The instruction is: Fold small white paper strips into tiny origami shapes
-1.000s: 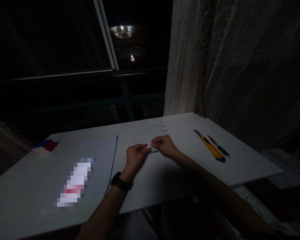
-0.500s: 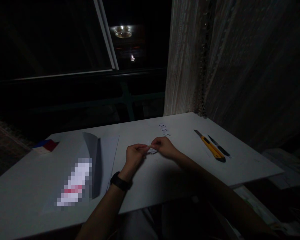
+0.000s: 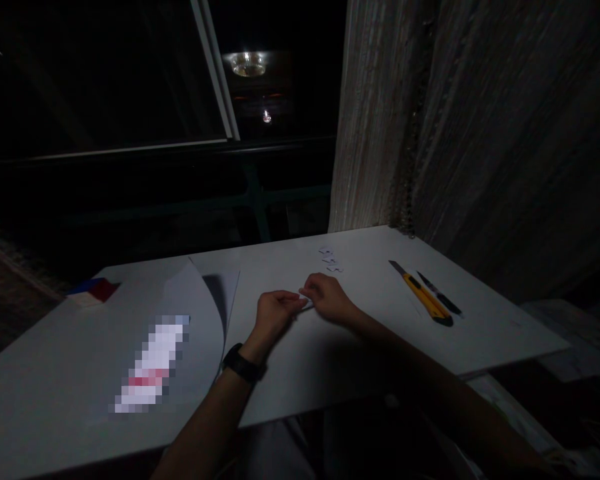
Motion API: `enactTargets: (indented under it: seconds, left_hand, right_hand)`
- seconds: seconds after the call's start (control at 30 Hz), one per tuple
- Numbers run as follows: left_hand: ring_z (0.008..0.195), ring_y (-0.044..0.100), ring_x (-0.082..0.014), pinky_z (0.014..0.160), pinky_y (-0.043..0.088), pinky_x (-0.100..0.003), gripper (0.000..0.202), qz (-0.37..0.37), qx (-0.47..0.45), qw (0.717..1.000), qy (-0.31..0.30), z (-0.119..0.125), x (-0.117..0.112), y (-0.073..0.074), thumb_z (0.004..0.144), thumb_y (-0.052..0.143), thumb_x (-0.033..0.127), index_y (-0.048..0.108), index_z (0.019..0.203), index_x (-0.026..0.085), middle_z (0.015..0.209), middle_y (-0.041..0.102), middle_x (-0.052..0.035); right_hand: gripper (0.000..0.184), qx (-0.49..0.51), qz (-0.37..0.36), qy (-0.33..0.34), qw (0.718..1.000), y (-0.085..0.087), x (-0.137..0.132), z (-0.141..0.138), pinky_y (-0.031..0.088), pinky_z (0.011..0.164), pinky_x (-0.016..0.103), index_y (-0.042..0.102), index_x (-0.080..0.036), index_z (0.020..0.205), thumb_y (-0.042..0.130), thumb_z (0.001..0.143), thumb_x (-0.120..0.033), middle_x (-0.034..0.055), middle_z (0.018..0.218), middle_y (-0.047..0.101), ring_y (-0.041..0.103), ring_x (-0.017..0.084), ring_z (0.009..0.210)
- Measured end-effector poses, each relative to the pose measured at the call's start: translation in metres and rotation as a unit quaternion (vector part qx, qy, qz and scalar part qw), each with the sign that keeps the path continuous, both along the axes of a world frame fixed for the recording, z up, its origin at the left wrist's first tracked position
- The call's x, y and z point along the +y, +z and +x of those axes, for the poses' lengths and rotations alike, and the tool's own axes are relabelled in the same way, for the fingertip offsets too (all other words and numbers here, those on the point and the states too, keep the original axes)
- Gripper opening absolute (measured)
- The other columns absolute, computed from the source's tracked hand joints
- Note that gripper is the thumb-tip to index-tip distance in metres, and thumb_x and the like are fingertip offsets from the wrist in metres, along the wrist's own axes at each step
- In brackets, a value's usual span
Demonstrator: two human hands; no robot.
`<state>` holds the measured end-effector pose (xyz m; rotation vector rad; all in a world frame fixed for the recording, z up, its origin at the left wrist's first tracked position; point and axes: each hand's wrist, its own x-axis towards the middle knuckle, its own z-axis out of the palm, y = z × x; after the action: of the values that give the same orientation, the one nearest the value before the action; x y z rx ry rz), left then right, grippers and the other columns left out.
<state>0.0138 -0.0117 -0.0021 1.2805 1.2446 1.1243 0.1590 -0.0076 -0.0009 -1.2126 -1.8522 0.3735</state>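
Note:
My left hand (image 3: 279, 312) and my right hand (image 3: 327, 298) meet above the middle of the white table (image 3: 300, 380). Between their closed fingertips is a small piece of white paper (image 3: 306, 302), mostly covered by the fingers. How it is folded or shaped I cannot make out. Just beyond my right hand lie several small white paper pieces (image 3: 331, 261) with dark marks, in a slanting row. On my left wrist is a black watch (image 3: 241, 364).
A yellow utility knife (image 3: 427, 298) and a dark pen (image 3: 439, 293) lie on the right. To the left are paper sheets (image 3: 205, 320), one curling up, and a coloured cube (image 3: 91, 292). A curtain (image 3: 367, 133) hangs at the back right.
The raised paper sheet on the left has dropped over toward the right. My fingers have shifted slightly around the small paper piece, which shows less now.

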Motion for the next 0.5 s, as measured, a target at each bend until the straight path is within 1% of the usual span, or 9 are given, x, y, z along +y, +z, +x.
enactTargets:
  seconds: [0.03, 0.1, 0.13, 0.2, 0.23, 0.27, 0.33, 0.4, 0.5]
  left_hand:
    - [0.037, 0.044, -0.0073, 0.037, 0.031, -0.02, 0.032, -0.002, -0.01, 1.0, 0.002, 0.0, 0.0, 0.001, 0.042, 0.08, 0.03, 0.066, 0.062, 0.009, 0.045, 0.058, -0.0023]
    - [0.038, 0.045, -0.0074, 0.038, 0.032, -0.02, 0.033, -0.002, -0.04, 0.999, 0.01, -0.002, 0.0, 0.003, 0.042, 0.08, 0.03, 0.066, 0.064, 0.009, 0.048, 0.059, -0.0027]
    - [0.039, 0.047, -0.0077, 0.039, 0.033, -0.02, 0.034, 0.0, -0.058, 0.998, 0.018, -0.004, 0.001, 0.004, 0.043, 0.079, 0.03, 0.066, 0.066, 0.009, 0.051, 0.061, -0.0035]
    - [0.043, 0.049, -0.0079, 0.041, 0.035, -0.02, 0.034, 0.006, -0.092, 0.995, 0.041, -0.007, 0.003, 0.004, 0.045, 0.079, 0.03, 0.067, 0.069, 0.009, 0.056, 0.063, -0.0046]
    - [0.045, 0.05, -0.008, 0.042, 0.036, -0.02, 0.034, 0.005, -0.107, 0.993, 0.048, -0.008, 0.004, 0.004, 0.045, 0.079, 0.029, 0.067, 0.07, 0.009, 0.059, 0.064, -0.0052]
    - [0.046, 0.051, -0.0081, 0.042, 0.037, -0.02, 0.034, 0.005, -0.12, 0.991, 0.053, -0.009, 0.005, 0.004, 0.045, 0.079, 0.028, 0.067, 0.07, 0.009, 0.062, 0.065, -0.0056]
    - [0.048, 0.053, -0.0087, 0.044, 0.037, -0.02, 0.034, 0.0, -0.135, 0.989, 0.052, -0.011, 0.006, 0.004, 0.045, 0.079, 0.028, 0.067, 0.071, 0.009, 0.065, 0.065, -0.0065]
    - [0.05, 0.054, -0.0094, 0.044, 0.038, -0.019, 0.035, -0.01, -0.14, 0.989, 0.046, -0.011, 0.005, 0.005, 0.046, 0.079, 0.028, 0.066, 0.073, 0.009, 0.066, 0.065, -0.0071]
    - [0.051, 0.055, -0.0094, 0.043, 0.038, -0.019, 0.037, -0.035, -0.156, 0.987, 0.03, -0.012, 0.004, 0.007, 0.047, 0.079, 0.028, 0.066, 0.075, 0.009, 0.068, 0.065, -0.007]
  right_hand:
    - [0.012, 0.013, 0.01, -0.003, 1.0, 0.001, 0.0, 0.0, 0.038, 0.067, 0.026, 0.058, -0.017, 0.065, 0.057, 0.075, -0.024, 0.0017, 0.069, 0.059, 0.052, 0.013, 0.069]
    - [0.011, 0.078, 0.009, -0.001, 0.997, 0.002, 0.002, 0.0, 0.04, 0.069, 0.026, 0.06, -0.017, 0.072, 0.057, 0.075, -0.028, 0.0026, 0.074, 0.061, 0.054, 0.014, 0.073]
    - [0.014, 0.122, -0.005, 0.004, 0.993, 0.002, 0.004, 0.001, 0.041, 0.069, 0.026, 0.06, -0.017, 0.077, 0.058, 0.074, -0.03, 0.0031, 0.077, 0.062, 0.055, 0.014, 0.074]
    - [0.023, 0.206, -0.061, 0.023, 0.976, 0.0, 0.008, 0.001, 0.044, 0.067, 0.026, 0.059, -0.016, 0.086, 0.06, 0.072, -0.034, 0.0039, 0.079, 0.063, 0.058, 0.014, 0.073]
    - [0.026, 0.234, -0.098, 0.032, 0.967, -0.002, 0.01, 0.001, 0.044, 0.065, 0.027, 0.06, -0.015, 0.084, 0.061, 0.07, -0.036, 0.004, 0.076, 0.063, 0.058, 0.014, 0.07]
    - [0.027, 0.251, -0.134, 0.052, 0.957, -0.003, 0.011, 0.0, 0.044, 0.062, 0.027, 0.06, -0.014, 0.079, 0.061, 0.069, -0.038, 0.0038, 0.071, 0.063, 0.058, 0.014, 0.065]
    - [0.03, 0.275, -0.173, 0.071, 0.943, -0.006, 0.013, -0.001, 0.044, 0.058, 0.026, 0.06, -0.013, 0.07, 0.063, 0.065, -0.042, 0.0025, 0.062, 0.061, 0.057, 0.013, 0.058]
    - [0.032, 0.284, -0.173, 0.066, 0.941, -0.007, 0.012, -0.003, 0.043, 0.056, 0.025, 0.06, -0.013, 0.066, 0.064, 0.064, -0.044, 0.0015, 0.057, 0.059, 0.055, 0.012, 0.054]
    - [0.033, 0.288, -0.16, 0.052, 0.943, -0.006, 0.009, -0.005, 0.042, 0.054, 0.024, 0.06, -0.013, 0.062, 0.066, 0.062, -0.045, 0.0013, 0.056, 0.06, 0.054, 0.011, 0.052]
